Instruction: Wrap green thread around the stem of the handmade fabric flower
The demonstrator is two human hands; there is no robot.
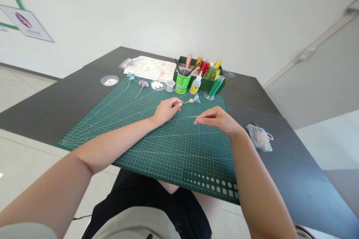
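Observation:
My left hand (168, 109) is closed, pinching the thin green stem of a small artificial flower (191, 101) with a peach-coloured part. A pale blue flower (196, 98) shows just beyond its tip; whether the two touch I cannot tell. To the right, my right hand (214, 118) is closed around slim metal tweezers (194, 116), whose tips point left above the green cutting mat (168, 145). Farther back on the mat lie a purple flower (143, 83) and another blue flower (131, 76), both on wire stems.
Behind my hands stand a green can (182, 84) of tools, a glue bottle (195, 84), a white tub (169, 86) and a dish (158, 85) of white pieces. A green box (221, 86) holds coloured rolls. A clear plastic case (259, 138) lies right of the mat.

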